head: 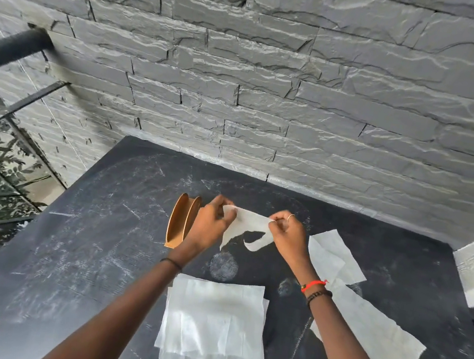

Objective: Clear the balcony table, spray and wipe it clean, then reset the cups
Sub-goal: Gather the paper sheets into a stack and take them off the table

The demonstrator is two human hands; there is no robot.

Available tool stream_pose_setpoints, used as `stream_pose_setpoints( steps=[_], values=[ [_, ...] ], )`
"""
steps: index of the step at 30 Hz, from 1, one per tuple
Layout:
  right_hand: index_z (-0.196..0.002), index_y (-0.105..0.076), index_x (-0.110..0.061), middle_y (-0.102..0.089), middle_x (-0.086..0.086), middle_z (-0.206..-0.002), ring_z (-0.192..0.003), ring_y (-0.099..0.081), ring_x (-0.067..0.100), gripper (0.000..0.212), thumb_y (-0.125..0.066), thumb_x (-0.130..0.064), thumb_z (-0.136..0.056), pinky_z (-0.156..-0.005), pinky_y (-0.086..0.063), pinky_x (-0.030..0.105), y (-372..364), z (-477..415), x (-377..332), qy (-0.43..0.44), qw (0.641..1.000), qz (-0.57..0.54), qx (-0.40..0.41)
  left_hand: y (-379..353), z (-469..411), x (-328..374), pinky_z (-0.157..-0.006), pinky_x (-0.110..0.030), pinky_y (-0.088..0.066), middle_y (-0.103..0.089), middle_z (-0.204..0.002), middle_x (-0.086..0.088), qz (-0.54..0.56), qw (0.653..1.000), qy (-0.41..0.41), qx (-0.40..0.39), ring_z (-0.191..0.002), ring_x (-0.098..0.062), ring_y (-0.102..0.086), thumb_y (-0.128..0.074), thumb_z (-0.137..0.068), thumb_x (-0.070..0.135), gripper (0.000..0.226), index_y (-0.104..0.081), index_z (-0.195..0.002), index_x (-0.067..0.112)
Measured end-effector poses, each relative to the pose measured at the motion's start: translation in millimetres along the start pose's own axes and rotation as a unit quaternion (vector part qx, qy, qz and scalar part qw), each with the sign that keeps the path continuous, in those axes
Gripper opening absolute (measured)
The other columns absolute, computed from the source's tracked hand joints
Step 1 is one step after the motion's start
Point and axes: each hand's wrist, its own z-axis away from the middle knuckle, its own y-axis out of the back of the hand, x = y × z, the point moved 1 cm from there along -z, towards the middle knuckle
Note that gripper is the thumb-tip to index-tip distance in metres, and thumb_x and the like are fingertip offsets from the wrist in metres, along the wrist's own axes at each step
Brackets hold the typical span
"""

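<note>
The bench (85, 249), a dark slab set against the grey stone wall (273, 78), carries pale scuffs and two round, dusty ring marks (223, 266) near its centre, so the wiping step is judged incomplete. No cups and no spray bottle are in view. Both hands work above the centre of the bench. The left hand (210, 221) pinches one upper corner of a thin paper napkin (249, 226) between curled fingers and thumb, and the right hand (288, 234) pinches the opposite corner in the same manner. The napkin is stretched between them, clear of the surface, and its ragged lower edge hangs free and curls. This two-corner grip probably serves to open or flatten the napkin before use or storage; which of the two cannot be determined. A wooden napkin holder (178, 223) stands upright just beside the left hand, and its slot appears empty. A stack of napkins (212, 323) lies flat between the forearms, near the person, where either hand can reach it. Two loose sheets lie to the right: one (337, 255) just beyond the right wrist and a larger one (369, 335) nearer the front edge. A dark railing (8, 50) meets the wall at the left. The paper is light and may shift in any draught.
</note>
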Motion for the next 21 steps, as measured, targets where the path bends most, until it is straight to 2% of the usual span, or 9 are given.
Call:
stream_pose_setpoints(
  steps=[2, 5, 7, 10, 13, 16, 18, 19, 21],
  values=[
    [-0.084, -0.063, -0.010, -0.063, 0.002, -0.073, -0.057, -0.054, -0.004, 0.014, -0.057, 0.002, -0.080, -0.057, -0.040, 0.010, 4, 10, -4, -0.011, 0.998, -0.039, -0.039, 4, 12, 8, -0.058, -0.015, -0.041, -0.060, -0.075, 0.007, 0.009, 0.999, -0.038, 0.017, -0.062, -0.004, -0.053, -0.058, -0.095, 0.018, 0.007, -0.053, -0.091, 0.015],
    [-0.088, -0.063, -0.010, -0.062, -0.004, -0.073, -0.056, -0.054, -0.007, 0.017, -0.056, 0.003, -0.081, -0.059, -0.041, 0.010, 7, 26, -6, -0.025, 0.993, -0.037, -0.106, 12, 26, 15, -0.059, -0.021, -0.040, -0.061, -0.074, 0.000, -0.019, 0.996, -0.084, 0.029, -0.060, -0.004, -0.049, -0.056, -0.096, 0.020, 0.018, -0.048, -0.082, 0.028],
    [-0.082, -0.061, -0.013, -0.060, -0.006, -0.071, -0.055, -0.053, -0.009, 0.017, -0.056, 0.003, -0.082, -0.057, -0.040, 0.007, 7, 37, -6, -0.035, 0.988, -0.014, -0.147, 16, 35, 20, -0.064, -0.024, -0.042, -0.063, -0.075, 0.001, -0.046, 0.993, -0.107, 0.015, -0.063, -0.001, -0.051, -0.055, -0.096, 0.020, 0.014, -0.051, -0.084, 0.024],
    [-0.073, -0.060, -0.017, -0.063, -0.003, -0.070, -0.059, -0.054, -0.002, 0.017, -0.057, -0.002, -0.080, -0.058, -0.040, 0.013, 5, 52, 2, -0.048, 0.984, 0.030, -0.171, 21, 42, 26, -0.071, -0.003, -0.038, -0.061, -0.083, 0.018, -0.054, 0.990, -0.128, 0.007, -0.074, 0.017, -0.053, -0.057, -0.095, 0.013, 0.020, -0.051, -0.083, 0.027],
    [-0.083, -0.065, -0.006, -0.070, 0.011, -0.081, -0.069, -0.058, 0.013, 0.009, -0.057, -0.004, -0.080, -0.062, -0.042, 0.020, 8, 67, 11, -0.075, 0.983, 0.020, -0.166, 25, 47, 24, -0.080, 0.002, -0.033, -0.065, -0.095, 0.012, -0.066, 0.990, -0.126, -0.005, -0.087, 0.011, -0.052, -0.057, -0.094, 0.011, 0.007, -0.063, -0.096, 0.014],
    [-0.083, -0.066, -0.006, -0.065, 0.010, -0.076, -0.067, -0.052, 0.013, 0.009, -0.058, -0.008, -0.080, -0.058, -0.039, 0.022, 16, 82, 19, -0.112, 0.975, 0.004, -0.191, 34, 58, 16, -0.084, -0.013, -0.040, -0.064, -0.092, 0.015, -0.041, 0.994, -0.102, 0.029, -0.085, 0.001, -0.055, -0.058, -0.093, 0.013, 0.006, -0.064, -0.094, 0.016],
    [-0.083, -0.065, -0.009, -0.062, 0.006, -0.077, -0.071, -0.054, 0.014, 0.007, -0.059, -0.011, -0.081, -0.060, -0.041, 0.022, 23, 91, 24, -0.148, 0.964, -0.094, -0.200, 41, 69, 12, -0.072, -0.019, -0.041, -0.058, -0.078, 0.020, -0.025, 0.995, -0.076, 0.055, -0.074, 0.000, -0.052, -0.060, -0.093, 0.012, 0.020, -0.057, -0.078, 0.025],
    [-0.085, -0.064, -0.010, -0.063, 0.006, -0.080, -0.075, -0.057, 0.015, 0.007, -0.057, -0.010, -0.084, -0.064, -0.045, 0.022, 26, 95, 27, -0.170, 0.953, -0.159, -0.194, 43, 75, 9, -0.062, -0.017, -0.039, -0.053, -0.070, 0.019, -0.023, 0.996, -0.061, 0.064, -0.066, 0.000, -0.049, -0.061, -0.092, 0.011, 0.028, -0.052, -0.072, 0.029],
    [-0.089, -0.063, -0.011, -0.066, 0.007, -0.086, -0.083, -0.063, 0.019, 0.011, -0.053, -0.007, -0.090, -0.073, -0.053, 0.030, 31, 103, 30, -0.198, 0.929, -0.257, -0.178, 44, 87, -4, -0.045, -0.013, -0.038, -0.055, -0.068, 0.011, -0.006, 0.998, -0.027, 0.059, -0.055, -0.004, -0.045, -0.061, -0.093, 0.014, 0.028, -0.053, -0.072, 0.031]
  ],
)
